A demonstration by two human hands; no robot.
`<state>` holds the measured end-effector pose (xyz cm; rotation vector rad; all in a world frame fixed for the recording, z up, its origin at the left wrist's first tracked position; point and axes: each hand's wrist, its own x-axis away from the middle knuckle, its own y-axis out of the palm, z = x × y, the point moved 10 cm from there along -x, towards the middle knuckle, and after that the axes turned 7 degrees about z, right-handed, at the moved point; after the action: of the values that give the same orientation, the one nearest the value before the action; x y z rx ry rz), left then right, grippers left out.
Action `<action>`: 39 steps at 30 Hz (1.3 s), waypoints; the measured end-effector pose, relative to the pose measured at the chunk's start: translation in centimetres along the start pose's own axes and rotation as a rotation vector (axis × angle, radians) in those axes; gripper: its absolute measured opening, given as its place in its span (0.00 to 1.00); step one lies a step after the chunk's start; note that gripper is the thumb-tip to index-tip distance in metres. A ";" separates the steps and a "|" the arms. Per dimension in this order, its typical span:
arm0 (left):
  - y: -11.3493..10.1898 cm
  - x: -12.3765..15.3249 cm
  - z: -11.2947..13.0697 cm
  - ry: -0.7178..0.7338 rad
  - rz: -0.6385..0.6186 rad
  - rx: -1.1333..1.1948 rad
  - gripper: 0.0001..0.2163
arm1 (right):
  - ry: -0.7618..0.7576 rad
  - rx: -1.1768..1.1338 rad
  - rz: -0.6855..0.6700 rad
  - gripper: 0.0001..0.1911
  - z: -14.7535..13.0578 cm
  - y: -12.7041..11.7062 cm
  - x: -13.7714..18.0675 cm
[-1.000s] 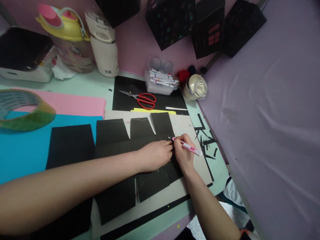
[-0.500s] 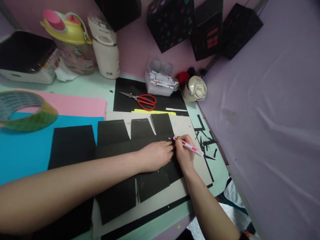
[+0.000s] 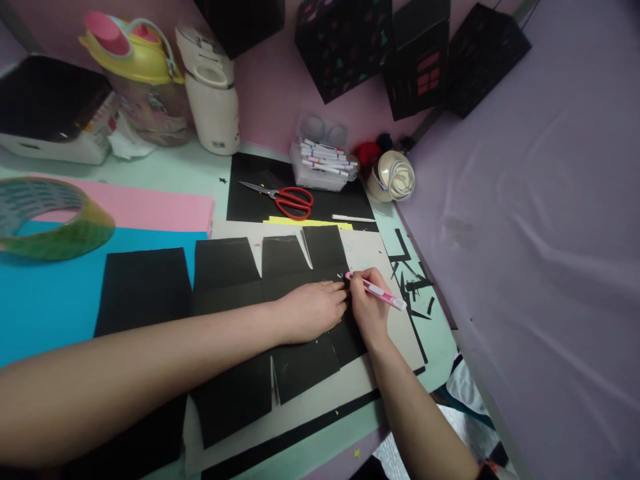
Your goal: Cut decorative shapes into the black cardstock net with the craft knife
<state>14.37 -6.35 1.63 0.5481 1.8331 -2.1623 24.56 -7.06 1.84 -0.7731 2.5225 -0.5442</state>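
Note:
A cut and scored black paper sheet (image 3: 230,280) lies flat on a grey cutting board (image 3: 370,250). My left hand (image 3: 310,310) presses down on it with the fingers together, palm flat. My right hand (image 3: 367,307) is closed round a pink craft knife (image 3: 377,291), whose tip touches the black paper just by my left fingertips. Thin black paper strips (image 3: 413,280) lie to the right of the board.
Red scissors (image 3: 287,199), a white stick (image 3: 353,218) and a clear marker box (image 3: 323,157) lie behind the board. A tape roll (image 3: 47,220) rests on pink and blue sheets at left. Black paper houses (image 3: 415,60), a jar (image 3: 393,177) and bottles stand at the back; purple cloth (image 3: 540,220) at right.
Almost nothing differs: both hands stay on the black paper, and the knife tip holds near the same spot. The view has shifted slightly.

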 end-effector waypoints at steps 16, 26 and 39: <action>-0.2 0.1 -0.2 0.001 0.030 0.013 0.09 | -0.060 0.046 -0.042 0.11 -0.7 0.1 0.2; -0.3 0.1 -0.1 -0.001 0.018 -0.011 0.10 | -0.006 -0.023 -0.022 0.10 -0.1 -0.1 0.1; -0.8 0.5 -0.4 0.003 0.050 0.006 0.14 | 0.051 -0.123 -0.536 0.07 1.0 1.9 -5.2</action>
<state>13.62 -5.82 2.04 0.5929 1.7951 -2.1368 28.15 -2.73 1.66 -1.5157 2.3997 -0.5835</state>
